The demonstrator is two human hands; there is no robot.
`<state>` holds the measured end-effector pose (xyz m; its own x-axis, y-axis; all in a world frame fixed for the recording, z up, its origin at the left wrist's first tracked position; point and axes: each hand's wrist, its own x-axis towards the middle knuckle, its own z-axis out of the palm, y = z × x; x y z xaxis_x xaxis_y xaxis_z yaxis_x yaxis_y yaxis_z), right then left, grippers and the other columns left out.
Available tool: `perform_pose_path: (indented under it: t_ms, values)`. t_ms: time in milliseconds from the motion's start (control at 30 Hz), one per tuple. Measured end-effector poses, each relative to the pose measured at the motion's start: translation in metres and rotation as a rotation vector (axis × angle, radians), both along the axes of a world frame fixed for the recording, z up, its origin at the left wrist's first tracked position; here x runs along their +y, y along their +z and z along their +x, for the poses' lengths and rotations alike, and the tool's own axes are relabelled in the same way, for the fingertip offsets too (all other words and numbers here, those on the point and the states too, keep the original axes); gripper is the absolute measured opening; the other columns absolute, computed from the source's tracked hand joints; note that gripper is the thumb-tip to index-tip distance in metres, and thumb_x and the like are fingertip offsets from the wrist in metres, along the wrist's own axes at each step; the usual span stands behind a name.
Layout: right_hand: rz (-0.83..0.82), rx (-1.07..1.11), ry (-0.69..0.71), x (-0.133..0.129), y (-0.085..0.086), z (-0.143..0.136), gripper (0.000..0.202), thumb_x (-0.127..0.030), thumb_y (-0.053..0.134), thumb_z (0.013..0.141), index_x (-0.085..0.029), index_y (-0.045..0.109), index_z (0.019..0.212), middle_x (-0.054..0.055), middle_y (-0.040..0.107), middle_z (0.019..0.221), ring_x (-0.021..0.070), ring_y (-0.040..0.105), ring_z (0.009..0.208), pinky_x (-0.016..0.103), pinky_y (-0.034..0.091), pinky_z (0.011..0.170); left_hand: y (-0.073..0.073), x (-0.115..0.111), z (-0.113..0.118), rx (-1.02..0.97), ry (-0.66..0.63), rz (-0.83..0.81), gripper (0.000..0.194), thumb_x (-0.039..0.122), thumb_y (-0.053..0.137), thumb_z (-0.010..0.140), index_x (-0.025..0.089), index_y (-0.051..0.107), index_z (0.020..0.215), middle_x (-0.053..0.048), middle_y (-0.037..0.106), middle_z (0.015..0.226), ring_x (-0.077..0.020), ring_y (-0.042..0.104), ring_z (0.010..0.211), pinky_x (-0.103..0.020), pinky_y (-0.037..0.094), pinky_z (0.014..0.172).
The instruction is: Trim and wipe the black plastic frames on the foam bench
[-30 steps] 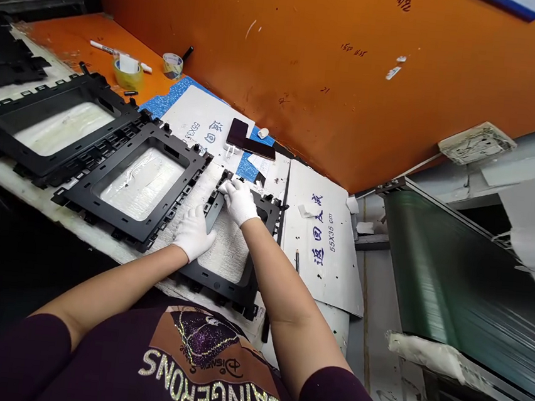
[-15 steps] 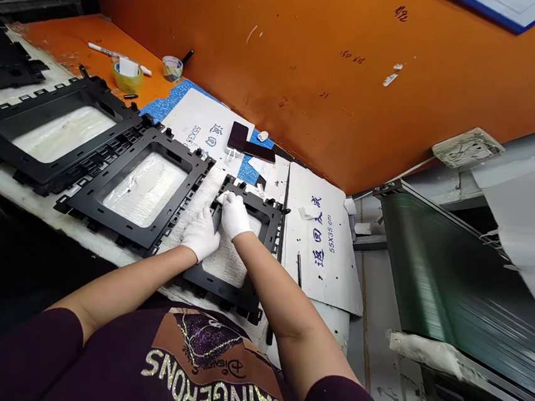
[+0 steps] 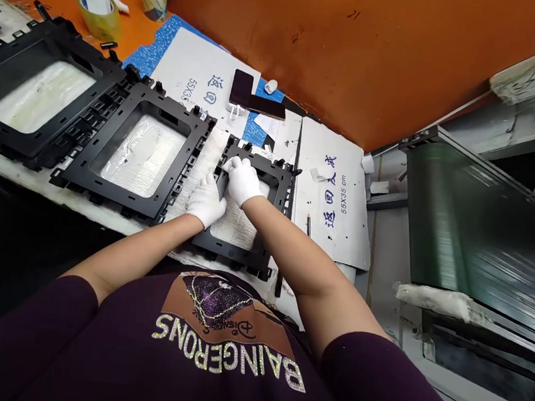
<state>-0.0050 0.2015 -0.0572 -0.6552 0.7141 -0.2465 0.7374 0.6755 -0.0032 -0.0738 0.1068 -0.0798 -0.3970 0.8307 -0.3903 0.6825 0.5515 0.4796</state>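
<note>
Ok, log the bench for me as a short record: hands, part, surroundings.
Left hand: white-gloved, on the left side of the rightmost black frame
Right hand: white-gloved, near that frame's upper-left corner; grip unclear
Left of part: another black frame
Right of part: white printed board
Upper left: two tape rolls

Two hands [image 3: 207, 201] [image 3: 243, 181], three windowed frames [image 3: 225, 249] [image 3: 108, 188] [image 3: 0, 130], two tapes [image 3: 99, 24] [image 3: 153, 3]

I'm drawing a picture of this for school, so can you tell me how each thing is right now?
Left hand: gloved, resting on the nearest frame
Right hand: gloved, fingers bent at that frame's edge
Nearest frame: lying flat, partly covered by hands
Middle frame: lying flat, untouched
Yellowish tape roll: white paper on top
Pencil: lying down
Upper phone: screen dark
</note>
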Motion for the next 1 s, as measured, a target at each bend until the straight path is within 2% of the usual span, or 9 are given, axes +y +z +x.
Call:
perform_pose_path:
  t_ms: [167, 267, 367, 467, 567, 633, 700, 833, 1000]
  values:
    - [-0.044, 0.047, -0.087, 0.019, 0.011, -0.007, 0.036, -0.001, 0.045, 0.091, -0.011, 0.067, 0.117, 0.019, 0.057, 0.128, 0.0311, 0.054, 0.119, 0.045, 0.052, 0.099, -0.005, 0.003, -0.003, -0.016, -0.004, 0.047, 0.081, 0.035, 0.062, 0.081, 0.006, 0.034, 0.150, -0.028, 0.054, 0.140, -0.0395, 0.065, 0.117, -0.050, 0.053, 0.094]
    - [-0.218, 0.073, -0.052, 0.003, 0.025, 0.018, 0.027, -0.009, 0.051, 0.095, -0.015, 0.073, 0.110, 0.014, 0.061, 0.121, 0.0253, 0.062, 0.106, 0.040, 0.054, 0.095, -0.003, -0.003, -0.014, -0.093, -0.063, 0.111, 0.083, 0.043, 0.059, 0.085, 0.006, 0.031, 0.154, -0.027, 0.053, 0.144, -0.0398, 0.060, 0.126, -0.050, 0.051, 0.101]
    - [-0.323, 0.297, 0.019, -0.049, 0.027, 0.063, 0.030, -0.020, 0.046, 0.102, -0.018, 0.073, 0.113, 0.010, 0.066, 0.117, 0.0218, 0.064, 0.103, 0.041, 0.055, 0.096, -0.001, -0.034, -0.029, -0.141, -0.107, 0.189, 0.072, 0.045, 0.045, 0.094, 0.011, 0.033, 0.156, -0.022, 0.056, 0.144, -0.0363, 0.059, 0.128, -0.051, 0.049, 0.105]
    - [-0.180, 0.465, 0.117, -0.116, 0.014, 0.102, 0.032, -0.018, 0.045, 0.101, -0.016, 0.069, 0.121, 0.014, 0.067, 0.122, 0.0255, 0.060, 0.111, 0.046, 0.053, 0.099, -0.008, -0.087, -0.038, -0.145, -0.182, 0.304, 0.065, 0.046, 0.040, 0.096, 0.012, 0.042, 0.152, -0.020, 0.059, 0.141, -0.0337, 0.057, 0.131, -0.051, 0.046, 0.111]
    - [-0.064, 0.441, 0.273, -0.164, -0.007, 0.123, 0.035, -0.017, 0.047, 0.100, -0.013, 0.064, 0.130, 0.018, 0.066, 0.128, 0.0282, 0.058, 0.112, 0.048, 0.051, 0.097, -0.027, -0.132, -0.037, -0.161, -0.324, 0.322, 0.091, 0.056, 0.062, 0.083, 0.010, 0.034, 0.156, -0.022, 0.045, 0.156, -0.0365, 0.042, 0.146, -0.052, 0.037, 0.120]
    - [-0.010, 0.419, 0.332, -0.178, -0.019, 0.126, 0.038, -0.017, 0.047, 0.101, -0.013, 0.062, 0.136, 0.017, 0.064, 0.134, 0.0287, 0.055, 0.114, 0.048, 0.050, 0.098, -0.044, -0.147, -0.032, -0.157, -0.351, 0.318, 0.113, 0.061, 0.074, 0.070, 0.011, 0.026, 0.159, -0.022, 0.041, 0.160, -0.0383, 0.038, 0.149, -0.054, 0.036, 0.121]
    - [0.013, 0.415, 0.349, -0.181, -0.030, 0.122, 0.039, -0.016, 0.048, 0.101, -0.014, 0.060, 0.138, 0.016, 0.063, 0.137, 0.0281, 0.054, 0.113, 0.046, 0.050, 0.097, -0.059, -0.150, -0.026, -0.126, -0.338, 0.339, 0.122, 0.064, 0.080, 0.064, 0.013, 0.024, 0.159, -0.022, 0.042, 0.159, -0.0398, 0.039, 0.148, -0.056, 0.036, 0.121]
    - [-0.020, 0.427, 0.344, -0.174, -0.044, 0.094, 0.037, -0.016, 0.049, 0.101, -0.016, 0.062, 0.135, 0.015, 0.062, 0.138, 0.0271, 0.053, 0.114, 0.046, 0.050, 0.099, -0.079, -0.141, -0.020, -0.035, -0.317, 0.422, 0.115, 0.063, 0.079, 0.066, 0.011, 0.031, 0.157, -0.023, 0.050, 0.152, -0.0409, 0.046, 0.141, -0.057, 0.038, 0.118]
    - [-0.079, 0.358, 0.362, -0.169, -0.042, 0.078, 0.031, -0.021, 0.049, 0.102, -0.014, 0.065, 0.128, 0.017, 0.061, 0.129, 0.0277, 0.054, 0.111, 0.048, 0.050, 0.100, -0.084, -0.135, -0.021, 0.049, -0.329, 0.430, 0.109, 0.064, 0.076, 0.067, 0.007, 0.038, 0.153, -0.025, 0.060, 0.140, -0.0420, 0.056, 0.129, -0.055, 0.042, 0.112]
